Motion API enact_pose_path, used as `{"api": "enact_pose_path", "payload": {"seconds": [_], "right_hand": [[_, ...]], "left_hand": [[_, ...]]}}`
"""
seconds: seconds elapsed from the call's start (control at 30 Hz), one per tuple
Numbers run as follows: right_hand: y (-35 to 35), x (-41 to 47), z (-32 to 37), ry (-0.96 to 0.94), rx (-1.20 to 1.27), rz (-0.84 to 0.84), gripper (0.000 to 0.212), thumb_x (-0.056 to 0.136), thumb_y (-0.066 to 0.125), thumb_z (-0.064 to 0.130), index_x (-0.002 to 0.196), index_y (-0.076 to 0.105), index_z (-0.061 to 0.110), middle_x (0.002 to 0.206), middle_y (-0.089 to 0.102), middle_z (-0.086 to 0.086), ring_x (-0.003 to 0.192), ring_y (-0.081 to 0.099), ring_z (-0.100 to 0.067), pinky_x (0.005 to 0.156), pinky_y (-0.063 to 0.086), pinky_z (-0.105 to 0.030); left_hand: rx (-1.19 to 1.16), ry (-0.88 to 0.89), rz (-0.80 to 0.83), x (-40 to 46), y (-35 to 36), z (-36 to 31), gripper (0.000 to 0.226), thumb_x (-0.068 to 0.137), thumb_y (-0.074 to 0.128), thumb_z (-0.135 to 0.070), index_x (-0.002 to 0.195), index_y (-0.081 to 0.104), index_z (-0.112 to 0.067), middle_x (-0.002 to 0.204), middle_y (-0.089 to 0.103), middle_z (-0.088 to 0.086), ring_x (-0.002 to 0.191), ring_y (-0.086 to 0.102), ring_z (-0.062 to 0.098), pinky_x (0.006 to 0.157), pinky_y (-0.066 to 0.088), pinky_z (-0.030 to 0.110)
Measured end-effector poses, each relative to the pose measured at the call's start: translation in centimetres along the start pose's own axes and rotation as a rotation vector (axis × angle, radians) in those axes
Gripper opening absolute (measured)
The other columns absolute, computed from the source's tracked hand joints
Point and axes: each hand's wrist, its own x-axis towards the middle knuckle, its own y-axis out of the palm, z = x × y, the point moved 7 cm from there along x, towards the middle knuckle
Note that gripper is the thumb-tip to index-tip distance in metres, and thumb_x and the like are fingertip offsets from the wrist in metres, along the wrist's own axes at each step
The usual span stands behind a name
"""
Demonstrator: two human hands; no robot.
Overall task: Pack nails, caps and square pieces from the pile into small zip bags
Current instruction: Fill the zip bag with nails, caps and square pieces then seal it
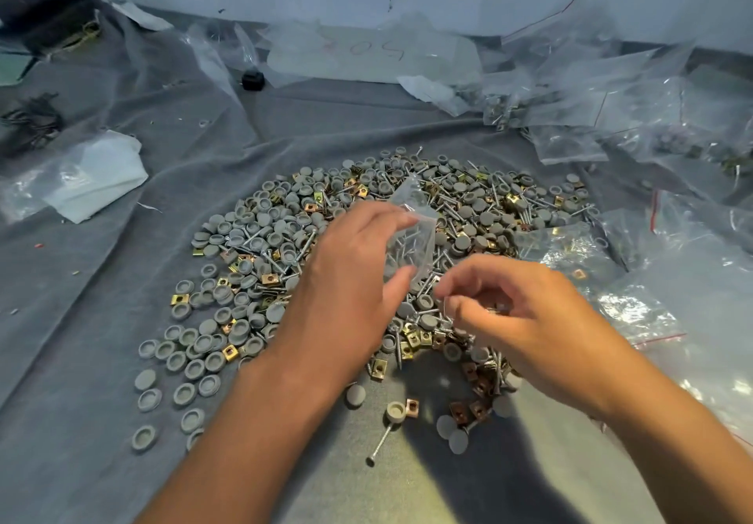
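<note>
Under my hands the cloth (102, 279) is a plain grey-blue, and the pile (285, 238) on it mixes matte grey caps (176, 360), silvery nails (381, 442) and brass-gold square pieces (412, 407), a few of them nearer copper just below my right hand (525, 319). The small bag (411, 238) pinched in my left hand (350, 275) is clear and colourless, with grey and silver showing through it. To the right of my right hand lie more clear bags (672, 279) with thin red strips, and far beyond my left hand sits something small and black (252, 80).
</note>
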Motion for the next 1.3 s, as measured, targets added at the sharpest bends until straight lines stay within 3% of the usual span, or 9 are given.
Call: {"api": "enact_pose_path", "payload": {"seconds": [0.1, 0.2, 0.4, 0.5, 0.7, 0.8, 0.93, 1.1, 1.3], "right_hand": [[-0.5, 0.8, 0.3, -0.053, 0.311, -0.076, 0.013, 0.093, 0.068, 0.021, 0.096, 0.071, 0.033, 0.089, 0.073, 0.005, 0.082, 0.071, -0.009, 0.066, 0.055, -0.027], [-1.0, 0.9, 0.8, -0.116, 0.428, -0.163, 0.013, 0.089, 0.065, 0.032, 0.099, 0.072, 0.034, 0.093, 0.075, 0.004, 0.087, 0.072, -0.014, 0.067, 0.056, -0.027], [-1.2, 0.3, 2.4, -0.292, 0.219, -0.337, 0.017, 0.091, 0.069, 0.024, 0.105, 0.070, 0.032, 0.097, 0.075, 0.016, 0.092, 0.072, -0.003, 0.073, 0.052, -0.011], [-1.4, -0.3, 3.5, -0.395, -0.089, -0.469, 0.018, 0.087, 0.075, 0.024, 0.104, 0.070, 0.023, 0.094, 0.071, 0.020, 0.087, 0.068, 0.002, 0.073, 0.047, -0.006], [-0.9, -0.6, 3.6, -0.450, -0.417, -0.558, 0.018, 0.088, 0.073, 0.033, 0.096, 0.074, 0.017, 0.091, 0.069, 0.010, 0.078, 0.058, -0.012, 0.067, 0.051, -0.031], [-1.0, -0.6, 3.8, -0.438, -0.409, -0.553, 0.019, 0.088, 0.071, 0.032, 0.098, 0.074, 0.017, 0.092, 0.071, 0.009, 0.078, 0.060, -0.013, 0.067, 0.053, -0.032], [-2.2, -0.4, 2.9, -0.295, -0.322, -0.410, 0.007, 0.082, 0.075, 0.030, 0.088, 0.071, 0.030, 0.079, 0.065, 0.021, 0.072, 0.060, 0.000, 0.067, 0.049, -0.015], [1.0, -1.3, -0.7, 0.066, -0.647, 0.216, 0.019, 0.082, 0.074, 0.053, 0.088, 0.061, 0.041, 0.079, 0.066, 0.024, 0.074, 0.061, 0.004, 0.067, 0.052, -0.024], [2.9, -2.1, 0.1, 0.045, -0.948, 0.273, 0.031, 0.084, 0.066, 0.053, 0.108, 0.060, 0.034, 0.096, 0.068, 0.011, 0.096, 0.067, -0.021, 0.065, 0.043, -0.030]], "left_hand": [[-0.008, 0.007, 0.011, 0.0, 0.1, -0.1, 0.051, 0.085, 0.075, -0.023, 0.134, 0.059, -0.025, 0.127, 0.054, -0.016, 0.100, 0.046, -0.006, 0.094, 0.036, 0.002], [-0.035, 0.008, 0.013, -0.1, 0.1, -0.2, 0.049, 0.086, 0.075, -0.022, 0.133, 0.061, -0.024, 0.126, 0.055, -0.016, 0.098, 0.048, -0.005, 0.092, 0.035, 0.000], [-0.107, 0.019, 0.003, -0.1, -0.1, -0.8, 0.045, 0.084, 0.078, -0.020, 0.127, 0.066, -0.022, 0.120, 0.059, -0.016, 0.085, 0.055, -0.006, 0.089, 0.036, -0.001], [-0.126, 0.023, -0.006, -0.2, -0.3, -1.0, 0.046, 0.081, 0.076, -0.025, 0.126, 0.067, -0.020, 0.119, 0.062, -0.014, 0.085, 0.053, -0.006, 0.092, 0.038, 0.000], [-0.119, 0.024, 0.004, -0.2, -0.3, -1.1, 0.049, 0.077, 0.080, -0.019, 0.124, 0.068, -0.018, 0.119, 0.063, -0.012, 0.088, 0.052, -0.004, 0.092, 0.040, 0.002], [-0.096, 0.020, 0.012, -0.2, -0.2, -1.1, 0.048, 0.080, 0.080, -0.020, 0.126, 0.067, -0.019, 0.121, 0.063, -0.013, 0.093, 0.055, -0.003, 0.093, 0.040, 0.003], [-0.013, 0.002, -0.026, -0.2, -0.7, -0.8, 0.049, 0.082, 0.075, -0.024, 0.130, 0.063, -0.019, 0.124, 0.062, -0.009, 0.097, 0.055, -0.002, 0.094, 0.043, 0.008], [0.100, 0.006, -0.060, -0.3, -0.9, -0.9, 0.048, 0.083, 0.067, -0.024, 0.130, 0.062, -0.014, 0.127, 0.063, -0.001, 0.112, 0.058, 0.013, 0.104, 0.043, 0.025], [0.126, -0.006, -0.020, -0.3, -0.4, -0.2, 0.051, 0.083, 0.073, -0.024, 0.132, 0.060, -0.018, 0.130, 0.061, -0.005, 0.116, 0.055, 0.009, 0.104, 0.038, 0.021]]}}
